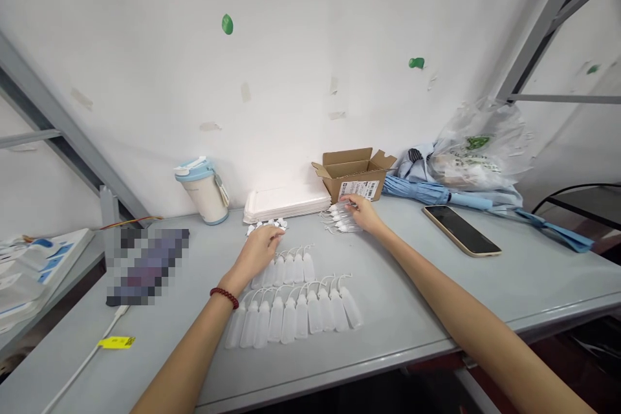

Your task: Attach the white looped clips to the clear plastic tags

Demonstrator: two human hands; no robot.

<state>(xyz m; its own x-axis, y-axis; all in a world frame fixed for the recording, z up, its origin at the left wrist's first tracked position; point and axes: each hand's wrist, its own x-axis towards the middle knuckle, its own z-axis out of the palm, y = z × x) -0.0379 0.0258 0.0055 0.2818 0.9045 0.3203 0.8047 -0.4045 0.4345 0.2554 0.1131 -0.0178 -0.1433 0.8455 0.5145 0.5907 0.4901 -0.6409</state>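
We cannot identify the pixelated object (150,265) at left, nor read the label (367,189) right of centre, while the left hand (256,249) partly hides bottles (298,268) mid-frame.

Around the translucent-white bottles (289,319) on the grey worktop (388,310): cream cup (207,202) with pale-blue lid (195,170) at ten o'clock, brown box (356,175) with black-on-white label (371,190) at one, light-blue umbrella (422,190) at two.

A blue-lidded tumbler (204,197) is stood before the wall (291,32), to which tape scraps (210,126) are stuck. A dark-screened smartphone (460,230) is laid face up at the right; behind it, a furled blue umbrella (417,189) is set before a translucent plastic bag (478,145). At the left, a white cable (80,367) is marked with a yellow tag (116,342).
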